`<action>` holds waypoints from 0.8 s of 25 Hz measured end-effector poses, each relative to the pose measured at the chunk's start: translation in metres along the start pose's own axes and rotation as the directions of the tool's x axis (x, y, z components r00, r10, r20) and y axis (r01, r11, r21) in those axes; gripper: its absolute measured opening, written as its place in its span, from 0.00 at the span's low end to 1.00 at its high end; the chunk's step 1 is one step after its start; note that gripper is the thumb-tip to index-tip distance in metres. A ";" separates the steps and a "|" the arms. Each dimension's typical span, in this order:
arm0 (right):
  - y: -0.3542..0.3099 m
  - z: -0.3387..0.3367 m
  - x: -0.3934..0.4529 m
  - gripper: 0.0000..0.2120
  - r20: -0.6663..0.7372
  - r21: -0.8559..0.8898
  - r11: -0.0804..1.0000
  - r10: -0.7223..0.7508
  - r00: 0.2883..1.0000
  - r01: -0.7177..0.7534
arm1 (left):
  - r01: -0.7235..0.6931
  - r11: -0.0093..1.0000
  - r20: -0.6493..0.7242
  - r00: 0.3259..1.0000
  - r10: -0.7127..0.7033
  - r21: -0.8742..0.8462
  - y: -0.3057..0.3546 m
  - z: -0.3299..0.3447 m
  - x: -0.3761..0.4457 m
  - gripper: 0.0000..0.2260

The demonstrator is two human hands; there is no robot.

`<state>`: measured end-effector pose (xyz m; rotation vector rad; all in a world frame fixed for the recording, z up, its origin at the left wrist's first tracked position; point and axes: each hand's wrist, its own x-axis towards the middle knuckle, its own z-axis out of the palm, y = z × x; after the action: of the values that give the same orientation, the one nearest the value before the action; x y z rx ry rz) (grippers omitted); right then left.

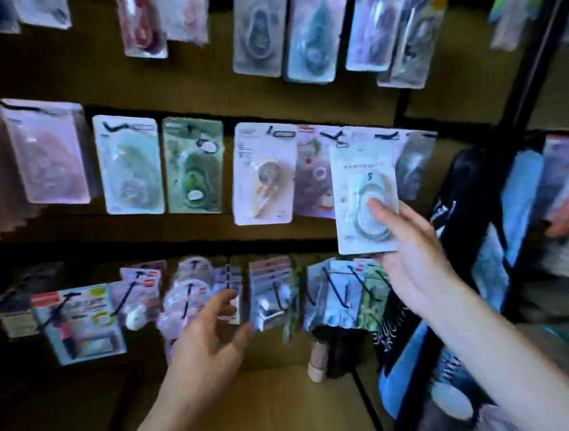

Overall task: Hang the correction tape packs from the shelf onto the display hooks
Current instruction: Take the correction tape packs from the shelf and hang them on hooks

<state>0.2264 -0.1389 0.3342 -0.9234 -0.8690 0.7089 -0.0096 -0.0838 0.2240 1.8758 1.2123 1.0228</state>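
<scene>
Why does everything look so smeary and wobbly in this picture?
Head view: the camera was moving, so the hanging packs at the left edge smear; the pack in the right hand is sharper; the left hand is a bit blurred; the wide lens bends the black post.

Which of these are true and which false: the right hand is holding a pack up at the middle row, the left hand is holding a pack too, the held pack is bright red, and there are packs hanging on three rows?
1. The right hand holds a correction tape pack up at the middle row of hooks. True.
2. The left hand holds a pack too. False: it is held open, with its fingers spread, near the bottom row and grips nothing.
3. The held pack is bright red. False: it is pale, whitish grey with a round dispenser in the blister.
4. Packs hang in three rows. True: top, middle and bottom rows all carry packs.
</scene>
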 end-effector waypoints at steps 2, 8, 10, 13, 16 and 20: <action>-0.011 -0.029 0.010 0.10 -0.060 -0.029 0.997 -0.069 0.996 0.068 | -0.126 0.983 0.038 0.992 0.122 0.133 0.020 0.024 0.009 0.26; -0.038 -0.094 0.045 0.09 -0.200 -0.061 0.987 -0.157 0.967 0.148 | -0.479 0.800 0.093 0.872 0.480 0.362 0.109 0.070 0.037 0.34; -0.041 -0.103 0.055 0.07 -0.210 -0.076 0.988 -0.147 0.967 0.134 | -0.522 0.768 0.083 0.842 0.533 0.370 0.123 0.079 0.045 0.35; -0.045 -0.120 0.070 0.04 -0.266 -0.067 0.994 -0.104 0.958 0.089 | -0.559 0.731 0.114 0.818 0.564 0.392 0.134 0.093 0.052 0.35; -0.046 -0.127 0.082 0.05 -0.266 -0.074 0.997 -0.044 0.963 0.025 | -0.581 0.714 0.150 0.806 0.573 0.392 0.132 0.100 0.057 0.35; -0.039 -0.124 0.096 0.08 -0.251 -0.072 0.996 0.038 0.967 -0.058 | -0.568 0.714 0.152 0.814 0.560 0.409 0.124 0.101 0.061 0.36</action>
<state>0.3851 -0.1234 0.3595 -1.0818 -0.6570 0.5876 0.1450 -0.0814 0.2972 2.7239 0.9106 1.0919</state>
